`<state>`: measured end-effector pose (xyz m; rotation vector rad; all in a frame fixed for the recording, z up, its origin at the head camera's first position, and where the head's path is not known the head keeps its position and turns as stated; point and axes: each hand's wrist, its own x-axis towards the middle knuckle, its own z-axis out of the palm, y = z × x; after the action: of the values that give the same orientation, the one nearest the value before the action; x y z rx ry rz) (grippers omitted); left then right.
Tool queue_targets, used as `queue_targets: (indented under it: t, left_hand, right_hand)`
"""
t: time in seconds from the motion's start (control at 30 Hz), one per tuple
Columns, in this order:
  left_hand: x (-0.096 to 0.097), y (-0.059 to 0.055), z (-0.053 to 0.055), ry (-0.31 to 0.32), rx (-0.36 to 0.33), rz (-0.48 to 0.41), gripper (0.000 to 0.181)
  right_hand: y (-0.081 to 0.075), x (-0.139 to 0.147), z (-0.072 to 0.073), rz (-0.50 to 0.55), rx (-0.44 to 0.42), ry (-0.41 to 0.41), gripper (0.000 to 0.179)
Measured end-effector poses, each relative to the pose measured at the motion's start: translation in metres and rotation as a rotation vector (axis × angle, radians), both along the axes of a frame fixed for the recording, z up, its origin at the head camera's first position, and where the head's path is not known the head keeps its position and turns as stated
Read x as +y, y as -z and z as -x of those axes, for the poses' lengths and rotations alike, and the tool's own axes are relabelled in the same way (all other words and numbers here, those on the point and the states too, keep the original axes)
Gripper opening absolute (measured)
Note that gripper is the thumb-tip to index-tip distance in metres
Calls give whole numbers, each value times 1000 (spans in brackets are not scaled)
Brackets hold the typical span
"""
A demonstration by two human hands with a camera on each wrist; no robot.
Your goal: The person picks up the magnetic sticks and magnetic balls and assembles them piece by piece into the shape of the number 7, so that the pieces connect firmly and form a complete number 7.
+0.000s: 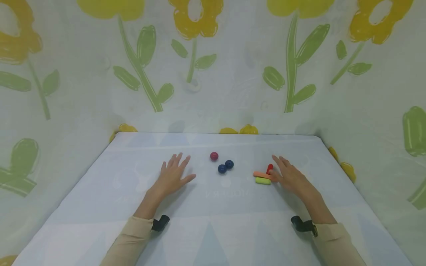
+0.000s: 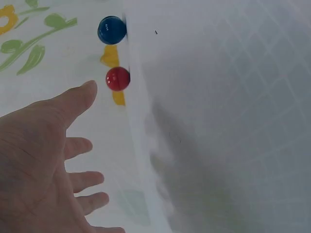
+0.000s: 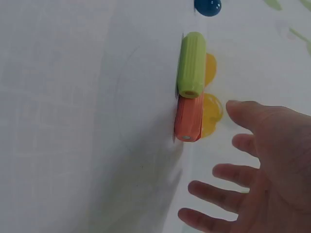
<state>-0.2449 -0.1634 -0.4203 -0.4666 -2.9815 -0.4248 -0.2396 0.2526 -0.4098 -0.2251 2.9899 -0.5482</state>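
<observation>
The green stick (image 1: 263, 181) lies on the table (image 1: 213, 229) with its long axis running roughly from side to side, its right end dipping slightly toward the person; the orange stick (image 1: 261, 175) lies along its far side, nearly parallel; the short red stick (image 1: 270, 169) sits beyond its right end, pointing more away from the person.

The right hand (image 1: 291, 177) is the nearer one, just right of the green stick, fingers and thumb spread wide and holding nothing; the left hand (image 1: 169, 179) is well to the left of the green stick, likewise wide and empty; two blue balls (image 1: 222, 169) (image 1: 229, 164), side by side, lie left of the green stick and a little beyond it; the red ball (image 1: 214, 156) lies farther left and farther beyond.

In the head view the right thumb overlaps the orange stick's end, so contact cannot be told there; the right wrist view shows a gap between thumb and sticks, and also ridged sides and blunt ends that the head view hides; each wrist view shows only one blue ball, whereas the head view shows both.
</observation>
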Motion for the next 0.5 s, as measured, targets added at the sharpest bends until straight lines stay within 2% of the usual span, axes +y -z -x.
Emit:
queue_targets:
  t: [0.13, 0.3, 0.5]
  left_hand:
    - [5, 0, 4, 31, 14, -24, 73]
    - [13, -2, 8, 47, -32, -56, 70]
    - [25, -5, 15, 60, -78, -44, 66]
  right_hand:
    - [3, 0, 5, 16, 9, 3, 66]
    - [6, 2, 10, 24, 55, -4, 60]
    - [6, 3, 16, 57, 75, 6, 52]
